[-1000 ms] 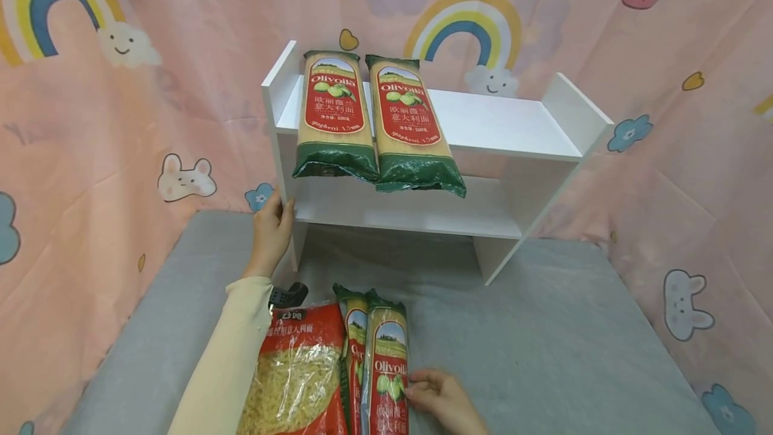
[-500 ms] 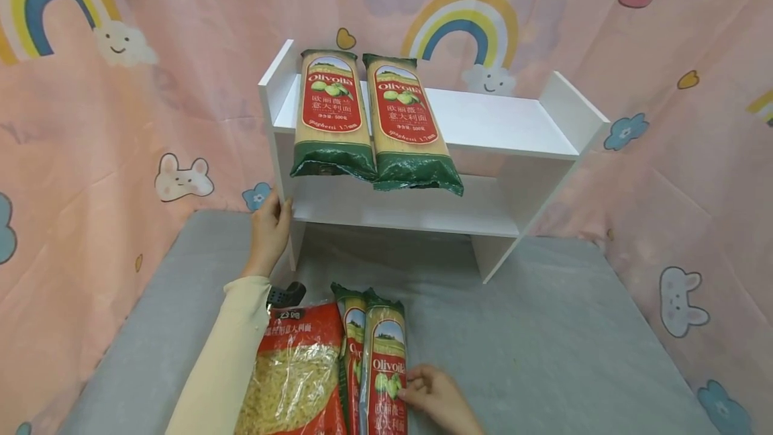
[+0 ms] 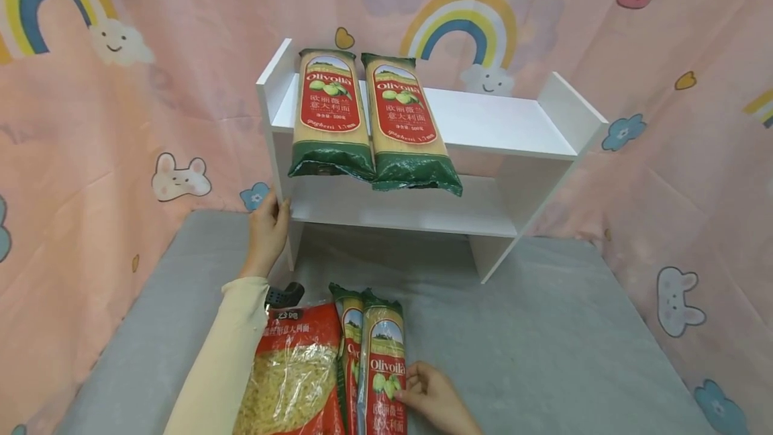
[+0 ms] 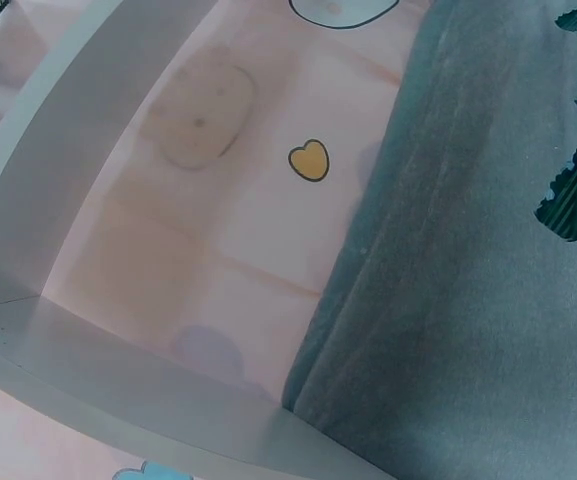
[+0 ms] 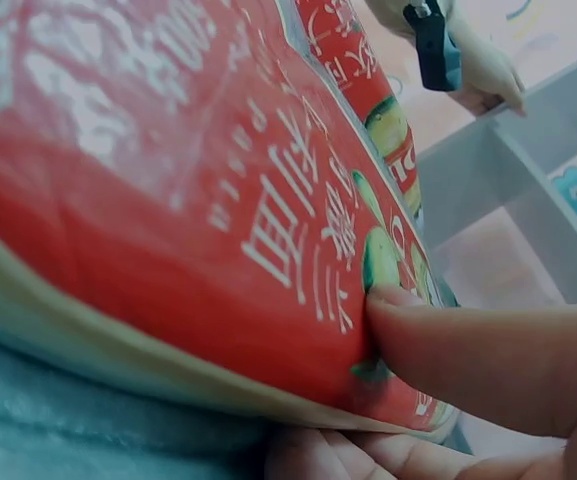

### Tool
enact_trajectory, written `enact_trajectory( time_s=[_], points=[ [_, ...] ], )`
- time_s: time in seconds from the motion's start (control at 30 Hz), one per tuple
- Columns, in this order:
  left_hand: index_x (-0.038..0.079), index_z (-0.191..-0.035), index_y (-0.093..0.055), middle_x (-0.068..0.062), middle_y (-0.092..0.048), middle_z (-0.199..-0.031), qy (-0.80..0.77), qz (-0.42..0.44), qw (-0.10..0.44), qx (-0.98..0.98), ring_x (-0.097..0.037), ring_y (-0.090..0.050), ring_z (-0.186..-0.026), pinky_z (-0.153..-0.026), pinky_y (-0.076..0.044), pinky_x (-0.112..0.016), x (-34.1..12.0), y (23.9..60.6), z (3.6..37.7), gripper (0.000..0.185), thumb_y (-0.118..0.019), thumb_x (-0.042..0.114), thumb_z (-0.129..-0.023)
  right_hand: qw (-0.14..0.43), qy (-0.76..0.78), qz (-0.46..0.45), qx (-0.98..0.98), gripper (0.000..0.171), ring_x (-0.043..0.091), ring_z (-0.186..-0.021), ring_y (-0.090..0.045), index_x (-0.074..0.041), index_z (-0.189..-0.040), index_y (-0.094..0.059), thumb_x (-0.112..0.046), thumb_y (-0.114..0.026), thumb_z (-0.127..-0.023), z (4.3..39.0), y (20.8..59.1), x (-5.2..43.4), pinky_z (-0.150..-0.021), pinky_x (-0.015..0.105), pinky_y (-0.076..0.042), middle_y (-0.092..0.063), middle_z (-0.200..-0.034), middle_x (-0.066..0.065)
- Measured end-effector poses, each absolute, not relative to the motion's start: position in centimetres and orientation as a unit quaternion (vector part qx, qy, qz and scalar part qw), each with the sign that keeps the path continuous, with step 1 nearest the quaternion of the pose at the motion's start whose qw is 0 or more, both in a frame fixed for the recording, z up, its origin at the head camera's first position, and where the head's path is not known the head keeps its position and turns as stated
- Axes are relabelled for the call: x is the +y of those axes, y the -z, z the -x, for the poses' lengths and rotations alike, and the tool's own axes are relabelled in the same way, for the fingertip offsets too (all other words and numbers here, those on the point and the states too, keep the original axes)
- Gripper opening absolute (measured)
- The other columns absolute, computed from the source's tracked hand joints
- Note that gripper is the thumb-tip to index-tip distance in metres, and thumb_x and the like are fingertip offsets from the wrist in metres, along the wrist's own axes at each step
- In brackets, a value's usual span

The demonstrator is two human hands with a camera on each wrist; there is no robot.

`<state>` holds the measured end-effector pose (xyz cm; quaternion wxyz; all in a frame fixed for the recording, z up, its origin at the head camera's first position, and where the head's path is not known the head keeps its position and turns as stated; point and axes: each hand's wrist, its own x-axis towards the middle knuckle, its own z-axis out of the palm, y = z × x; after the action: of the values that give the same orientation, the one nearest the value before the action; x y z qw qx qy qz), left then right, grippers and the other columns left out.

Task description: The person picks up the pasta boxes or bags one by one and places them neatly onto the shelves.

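Observation:
Two Olivoila spaghetti packets [image 3: 331, 113] [image 3: 407, 123] lie side by side on the top board of a white shelf [image 3: 501, 123], their green ends hanging over its front edge. My left hand [image 3: 274, 210] grips the front edge of the shelf's left side panel, thumb on the inner face. On the grey table, two more spaghetti packets [image 3: 383, 368] [image 3: 350, 348] lie beside a red bag of short pasta [image 3: 292, 374]. My right hand [image 3: 406, 388] pinches the right-hand packet [image 5: 168, 200], with its thumb [image 5: 468, 350] on top and fingers underneath.
The shelf's right half of the top board and its lower board [image 3: 423, 210] hold nothing. Grey cloth [image 3: 543, 334] covers the table. Pink printed curtains [image 3: 90, 119] close in the left, back and right sides. My left sleeve [image 3: 223, 361] lies over the pasta bag's edge.
My right hand has edged slightly left onto the packet. My left hand stays on the shelf's side panel.

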<state>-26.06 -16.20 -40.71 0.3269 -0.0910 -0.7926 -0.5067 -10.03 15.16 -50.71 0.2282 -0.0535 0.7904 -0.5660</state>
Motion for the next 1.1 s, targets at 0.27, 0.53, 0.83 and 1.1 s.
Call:
enact_trajectory(
  time_s=[0.27,0.53,0.83,1.1],
  points=[
    [-0.009,-0.119,-0.055,-0.029,-0.063,-0.103,0.507,0.092,0.331,-0.790,-0.035,-0.062,-0.082,-0.067,-0.049,-0.048,-16.3,40.4,26.0,0.025,-0.048,0.000,-0.097,0.263,0.637,0.050,0.723,0.040,0.021,-0.085,-0.064,0.013,-0.109,-0.047,-0.012,-0.067,-0.086,9.7,50.4,15.0,-0.073,0.035,-0.053,-0.065,-0.094,0.011],
    [-0.009,-0.117,-0.056,-0.027,-0.064,-0.100,0.502,0.081,0.333,-0.794,-0.031,-0.061,-0.080,-0.066,-0.049,-0.041,-16.3,40.6,26.1,0.023,-0.049,0.000,-0.096,0.282,0.690,0.000,0.667,0.031,0.018,-0.089,-0.062,0.010,-0.113,-0.046,-0.003,-0.059,-0.087,9.3,50.5,14.8,-0.079,0.035,-0.051,-0.063,-0.097,0.009],
    [-0.008,-0.117,-0.056,-0.028,-0.064,-0.102,0.507,0.081,0.326,-0.794,-0.032,-0.062,-0.082,-0.068,-0.049,-0.047,-16.2,40.7,26.1,0.023,-0.049,0.000,-0.097,0.269,0.766,-0.038,0.582,0.050,0.014,-0.091,-0.060,0.017,-0.130,-0.035,-0.004,-0.056,-0.090,9.3,50.6,14.5,-0.084,0.031,-0.047,-0.065,-0.098,0.003],
    [-0.008,-0.117,-0.056,-0.028,-0.064,-0.100,0.507,0.083,0.328,-0.793,-0.032,-0.061,-0.079,-0.065,-0.049,-0.046,-16.1,40.7,26.0,0.023,-0.049,0.001,-0.096,0.291,0.748,-0.008,0.596,0.053,0.020,-0.094,-0.063,0.022,-0.128,-0.038,-0.004,-0.061,-0.088,9.0,50.6,14.4,-0.083,0.034,-0.050,-0.064,-0.109,0.016]
  ],
)
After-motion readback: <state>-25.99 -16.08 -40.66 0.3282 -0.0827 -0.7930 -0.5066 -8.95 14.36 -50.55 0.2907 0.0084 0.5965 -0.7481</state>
